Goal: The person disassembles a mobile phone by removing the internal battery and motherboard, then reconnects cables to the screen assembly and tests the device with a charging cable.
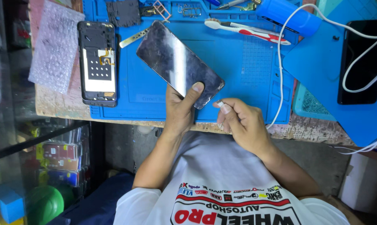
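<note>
My left hand (180, 110) grips the near end of a glossy dark phone screen panel (176, 62), thumb on its face, holding it tilted over the blue work mat (238, 83). My right hand (240, 121) is just right of the panel's near corner, fingers pinched on a small silvery tool tip (219, 103) that points at that corner. An opened phone frame (97, 62) with exposed insides lies flat at the mat's left edge.
A red-and-white toothbrush (247, 30) lies on the mat's far side, beside a blue cylinder (286, 14) and a white cable (280, 62). A dark phone (361, 62) rests on a blue pad at right. Bubble wrap (55, 46) lies far left.
</note>
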